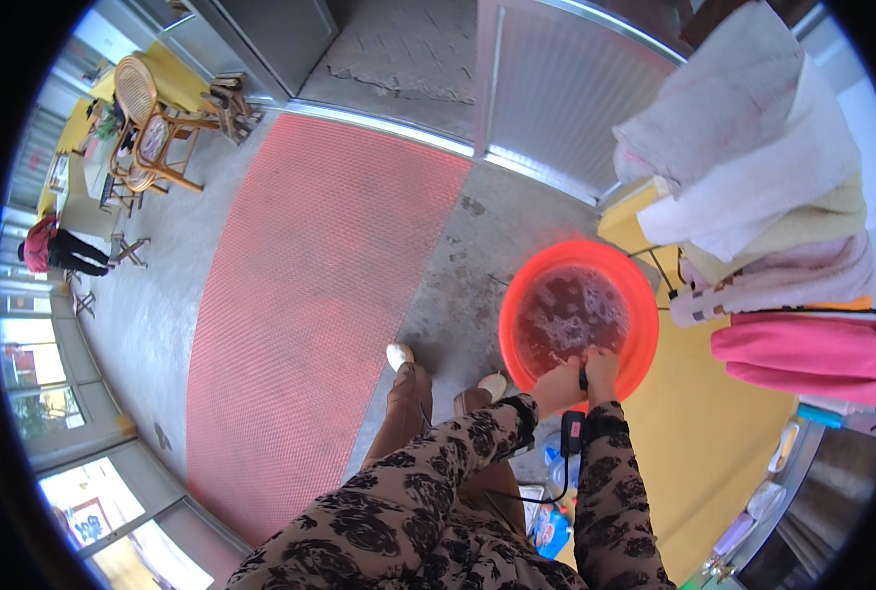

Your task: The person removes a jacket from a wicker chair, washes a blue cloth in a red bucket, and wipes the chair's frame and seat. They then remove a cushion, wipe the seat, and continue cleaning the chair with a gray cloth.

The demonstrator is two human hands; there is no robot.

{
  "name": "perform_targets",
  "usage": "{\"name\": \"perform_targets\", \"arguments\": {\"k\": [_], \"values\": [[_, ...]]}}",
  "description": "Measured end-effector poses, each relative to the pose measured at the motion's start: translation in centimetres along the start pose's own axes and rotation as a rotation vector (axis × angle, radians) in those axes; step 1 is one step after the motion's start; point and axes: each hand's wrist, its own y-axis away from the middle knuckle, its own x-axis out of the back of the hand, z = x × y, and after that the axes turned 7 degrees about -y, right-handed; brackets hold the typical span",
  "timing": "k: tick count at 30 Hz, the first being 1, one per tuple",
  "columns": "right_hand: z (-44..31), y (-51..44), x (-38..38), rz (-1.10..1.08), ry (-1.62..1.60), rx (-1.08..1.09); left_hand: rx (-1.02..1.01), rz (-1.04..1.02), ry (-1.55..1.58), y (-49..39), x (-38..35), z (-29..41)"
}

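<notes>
A red plastic basin [643,324] stands in front of me, to the right of my feet. Cloudy, greyish water with patches of suds [567,317] fills much of it. My left hand [558,385] and my right hand [602,369] are close together over the near side of the basin, fingers towards the water. Their fingers are curled, and whether anything is between them is hidden. Something small and dark [584,377] shows between the hands. By my right wrist hangs a black device [573,434] with a cable.
Towels [762,199], including a pink towel [799,354], hang on a rack at right. A red textured mat [320,295] covers floor to the left. Farther off are a rattan chair [150,140] and a person [62,247]. A blue packet [552,532] lies near my legs.
</notes>
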Motion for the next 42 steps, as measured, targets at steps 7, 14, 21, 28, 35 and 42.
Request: {"name": "perform_targets", "arguments": {"k": [7,14,21,28,35,42], "values": [[-2.5,5.1,4.7,-0.666,-0.714,-0.402,0.069,-0.295,0.33,1.3,6.9,-0.1],[-5.6,6.3,7.8,-0.017,-0.323,-0.121,-0.166,-0.449,0.01,3.9,16.2,-0.4],[-10.9,6.8,6.1,0.074,-0.151,-0.072,-0.097,-0.463,0.405,17.2,32.4,-21.7],[-17.6,6.4,-9.9,-0.332,-0.122,-0.007,0.545,-0.128,0.546,39.4,40.1,-36.0],[-30.7,10.8,-32.8,-0.709,-0.096,-0.104,0.657,0.349,0.239,43.3,46.4,-39.7],[-42.0,21.2,-53.1,-1.276,0.032,-0.127,0.461,0.621,0.288,39.7,58.7,-35.9]]}}
